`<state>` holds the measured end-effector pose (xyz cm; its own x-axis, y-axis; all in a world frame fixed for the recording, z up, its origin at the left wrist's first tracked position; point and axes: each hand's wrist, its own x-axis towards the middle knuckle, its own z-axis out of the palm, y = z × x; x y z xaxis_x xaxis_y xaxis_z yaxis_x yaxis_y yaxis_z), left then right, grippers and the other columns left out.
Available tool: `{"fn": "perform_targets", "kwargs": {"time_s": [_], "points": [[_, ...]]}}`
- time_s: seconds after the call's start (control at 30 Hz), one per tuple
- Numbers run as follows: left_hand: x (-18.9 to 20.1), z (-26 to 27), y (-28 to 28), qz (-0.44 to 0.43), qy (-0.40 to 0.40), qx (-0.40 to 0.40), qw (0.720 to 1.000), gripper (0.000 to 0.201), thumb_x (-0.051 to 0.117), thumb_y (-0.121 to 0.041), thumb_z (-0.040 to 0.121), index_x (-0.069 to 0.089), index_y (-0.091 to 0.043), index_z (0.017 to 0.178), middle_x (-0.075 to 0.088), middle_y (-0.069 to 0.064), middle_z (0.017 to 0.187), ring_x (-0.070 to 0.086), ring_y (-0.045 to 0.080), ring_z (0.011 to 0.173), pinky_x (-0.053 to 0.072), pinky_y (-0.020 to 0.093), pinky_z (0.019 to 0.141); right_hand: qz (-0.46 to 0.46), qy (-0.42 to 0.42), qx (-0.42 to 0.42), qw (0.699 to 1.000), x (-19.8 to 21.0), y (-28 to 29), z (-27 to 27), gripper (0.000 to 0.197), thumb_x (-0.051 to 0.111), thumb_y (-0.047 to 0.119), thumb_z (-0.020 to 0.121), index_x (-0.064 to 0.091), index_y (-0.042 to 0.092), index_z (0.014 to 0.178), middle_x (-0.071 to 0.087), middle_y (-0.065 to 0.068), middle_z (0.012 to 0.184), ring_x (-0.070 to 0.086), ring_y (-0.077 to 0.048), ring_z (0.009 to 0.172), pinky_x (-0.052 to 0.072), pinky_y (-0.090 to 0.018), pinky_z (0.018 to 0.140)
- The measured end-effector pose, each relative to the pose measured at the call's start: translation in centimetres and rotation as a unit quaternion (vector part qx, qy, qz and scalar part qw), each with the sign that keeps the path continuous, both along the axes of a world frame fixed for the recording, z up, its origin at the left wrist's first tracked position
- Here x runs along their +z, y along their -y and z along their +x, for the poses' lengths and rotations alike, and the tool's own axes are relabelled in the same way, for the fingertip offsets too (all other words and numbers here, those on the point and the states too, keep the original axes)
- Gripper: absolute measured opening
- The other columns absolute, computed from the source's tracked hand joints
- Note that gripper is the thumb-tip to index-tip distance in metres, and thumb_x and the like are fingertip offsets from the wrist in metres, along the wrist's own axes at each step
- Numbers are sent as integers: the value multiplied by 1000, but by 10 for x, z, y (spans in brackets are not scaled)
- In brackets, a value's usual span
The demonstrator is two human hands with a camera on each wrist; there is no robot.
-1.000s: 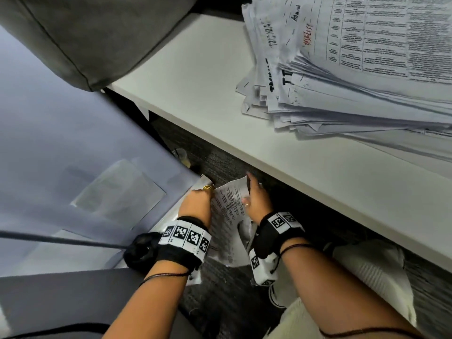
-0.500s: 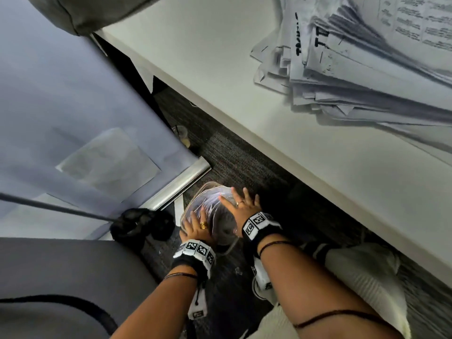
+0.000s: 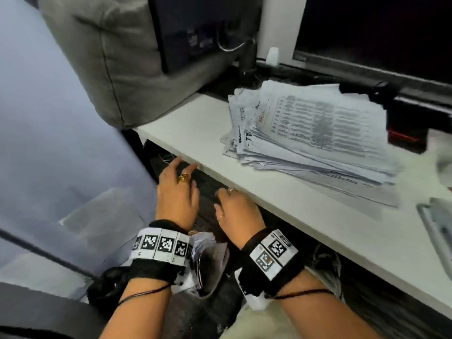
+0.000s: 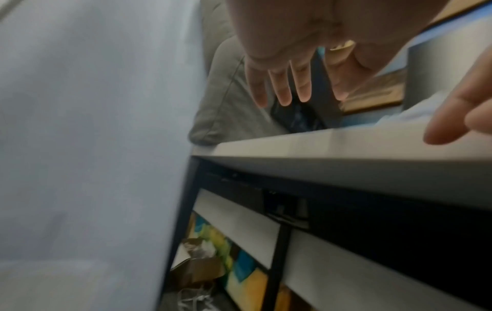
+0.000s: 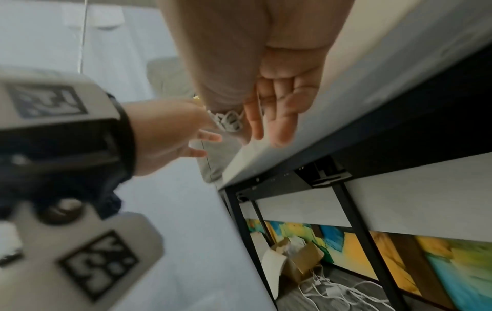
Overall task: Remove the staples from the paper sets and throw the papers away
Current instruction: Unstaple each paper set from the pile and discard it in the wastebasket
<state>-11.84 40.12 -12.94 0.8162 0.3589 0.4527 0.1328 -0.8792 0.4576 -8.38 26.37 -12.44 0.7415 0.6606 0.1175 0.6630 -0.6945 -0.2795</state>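
A thick stack of printed paper sets lies on the white desk. Below my wrists, crumpled papers sit in a clear bin on the floor. My left hand hovers in front of the desk's front edge, fingers spread and straight, holding nothing; the left wrist view shows those fingers extended. My right hand is just right of it at the desk edge, with relaxed, empty fingers lying along the edge.
A grey cushion and a dark monitor stand at the back of the desk. A black and red object lies behind the stack. A pale partition closes the left. Cables and cardboard lie under the desk.
Both hands let go of the papers pressed into the bin and rose to the desk's front edge. My view tilted up to the desk top.
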Motion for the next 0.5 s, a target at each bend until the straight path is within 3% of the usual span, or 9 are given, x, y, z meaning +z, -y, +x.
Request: {"fn": "perform_targets", "kwargs": {"time_s": [0.17, 0.23, 0.3, 0.4, 0.47, 0.5], "points": [[54, 15, 49, 18, 10, -115, 993, 41, 53, -9, 85, 57, -12, 126, 43, 16, 135, 40, 35, 123, 36, 46, 101, 152, -12, -61, 986, 56, 56, -11, 25, 57, 23, 88, 62, 10, 109, 66, -13, 94, 60, -28, 91, 47, -34, 80], [60, 24, 73, 53, -48, -153, 986, 45, 50, -17, 89, 48, -14, 134, 33, 15, 144, 32, 34, 130, 31, 43, 105, 179, 11, -121, 976, 65, 83, 5, 22, 60, 18, 86, 64, 9, 106, 64, -13, 99, 59, -27, 93, 44, -31, 82], [62, 36, 94, 108, -124, -156, 974, 54, 44, -29, 93, 29, -20, 145, 13, 10, 154, 15, 29, 140, 21, 41, 113, 188, 45, -194, 962, 73, 110, 29, 27, 58, 13, 86, 61, 6, 113, 57, -15, 115, 55, -29, 105, 40, -30, 88], [62, 49, 118, 154, -196, -131, 959, 63, 30, -44, 96, 2, -26, 150, -12, 4, 156, -9, 28, 143, 2, 51, 113, 50, -13, -273, 961, 76, 145, 61, 53, 52, 16, 92, 34, 4, 141, 28, -15, 150, 28, -30, 137, 28, -33, 110], [54, 53, 125, 166, -230, -121, 951, 64, 19, -52, 96, -6, -26, 149, -18, 2, 155, -18, 27, 142, -5, 56, 111, -57, -91, -261, 959, 72, 157, 71, 62, 45, 21, 96, 15, 10, 149, 9, -10, 157, 11, -27, 144, 19, -37, 115], [49, 53, 126, 161, -248, -117, 948, 65, 16, -55, 95, -8, -27, 149, -20, 1, 155, -21, 25, 141, -7, 58, 110, -72, -111, -261, 956, 69, 159, 71, 62, 43, 23, 97, 13, 13, 150, 9, -8, 157, 12, -25, 144, 19, -40, 115]]}}
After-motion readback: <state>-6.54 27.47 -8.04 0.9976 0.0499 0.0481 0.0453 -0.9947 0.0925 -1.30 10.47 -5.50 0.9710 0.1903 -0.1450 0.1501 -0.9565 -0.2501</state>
